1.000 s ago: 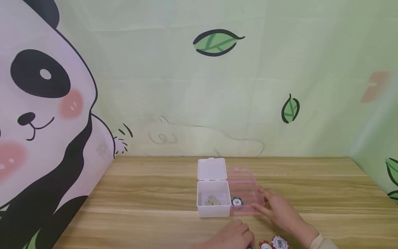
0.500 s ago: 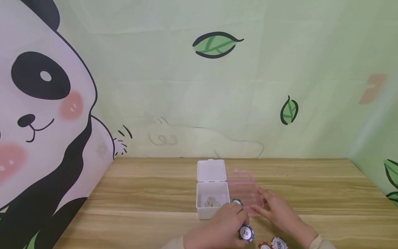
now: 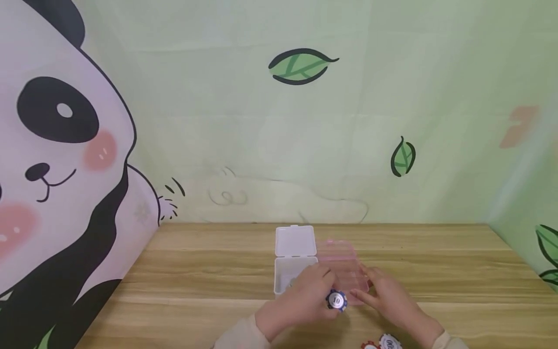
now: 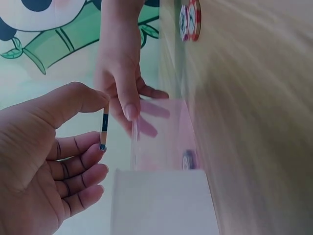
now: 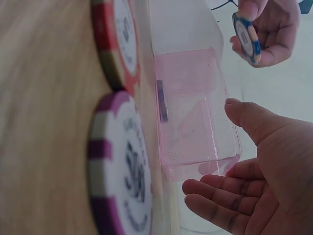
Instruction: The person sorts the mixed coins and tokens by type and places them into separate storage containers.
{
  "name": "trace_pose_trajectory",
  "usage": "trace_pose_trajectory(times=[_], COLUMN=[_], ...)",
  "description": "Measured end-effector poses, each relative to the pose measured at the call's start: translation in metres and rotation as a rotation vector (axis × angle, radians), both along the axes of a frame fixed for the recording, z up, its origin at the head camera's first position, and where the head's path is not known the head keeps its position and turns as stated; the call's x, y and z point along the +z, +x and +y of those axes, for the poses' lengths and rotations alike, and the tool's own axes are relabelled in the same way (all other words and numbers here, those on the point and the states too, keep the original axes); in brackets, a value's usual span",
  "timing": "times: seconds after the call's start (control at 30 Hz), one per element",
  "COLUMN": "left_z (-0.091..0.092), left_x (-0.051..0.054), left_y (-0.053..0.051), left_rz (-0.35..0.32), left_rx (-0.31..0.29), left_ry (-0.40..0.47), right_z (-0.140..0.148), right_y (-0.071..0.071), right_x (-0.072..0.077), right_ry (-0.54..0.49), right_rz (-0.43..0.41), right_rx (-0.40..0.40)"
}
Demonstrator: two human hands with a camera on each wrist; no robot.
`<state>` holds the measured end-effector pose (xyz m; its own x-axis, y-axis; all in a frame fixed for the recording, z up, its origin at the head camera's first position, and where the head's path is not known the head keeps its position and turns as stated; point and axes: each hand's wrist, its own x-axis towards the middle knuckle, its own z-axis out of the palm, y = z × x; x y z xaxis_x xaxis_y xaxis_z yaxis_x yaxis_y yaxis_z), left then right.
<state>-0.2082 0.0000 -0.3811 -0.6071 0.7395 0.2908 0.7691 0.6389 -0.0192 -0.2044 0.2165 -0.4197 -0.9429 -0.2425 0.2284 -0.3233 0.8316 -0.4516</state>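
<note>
My left hand (image 3: 302,298) pinches a blue-edged poker chip (image 3: 336,301) marked 10 between thumb and fingers. It is above the front of the white box (image 3: 289,267) and close to the pink box's front left side. The see-through pink box (image 3: 344,271) stands against the white one, lid back. Relaxed fingers of my right hand (image 3: 390,293) touch the pink box at its front right corner, thumb in front. Through the pink wall a dark-edged chip (image 5: 163,100) shows on the box's floor. The left hand hides most of the white box's contents.
A red-edged chip (image 5: 115,41) and a purple-and-white chip (image 5: 124,166) lie side by side near the table's front edge, right of centre. The white box's lid (image 3: 295,241) stands open at the back. Behind the wooden table (image 3: 209,271) hangs a panda-print cloth (image 3: 196,121).
My left hand has picked up the blue chip from the table front and carried it up and forward to the boxes. The right hand has stayed at the pink box.
</note>
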Motion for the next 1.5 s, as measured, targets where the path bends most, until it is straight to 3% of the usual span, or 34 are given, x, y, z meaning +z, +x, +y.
trace_pose_trajectory(times=[0.13,0.4,0.83,1.2,1.5], left_z=[0.0,0.004,0.017,0.017,0.017], left_x=[-0.001,-0.004,-0.01,-0.012,-0.007], left_y=[-0.008,-0.026,-0.048,-0.053,-0.05], left_rz=[0.007,-0.038,0.074,0.086,0.078], left_rx=[0.033,0.101,0.124,0.127,0.122], left_ry=[0.003,-0.005,-0.088,-0.18,-0.179], right_z=[0.0,0.0,0.001,-0.001,0.0], right_y=[0.0,-0.001,-0.001,0.0,-0.001], right_x=[0.0,0.0,-0.001,0.001,0.0], right_ry=[-0.008,-0.02,-0.011,-0.006,0.0], right_rz=[-0.001,-0.015,-0.004,-0.021,-0.028], right_rx=[0.008,0.007,-0.004,-0.007,-0.009])
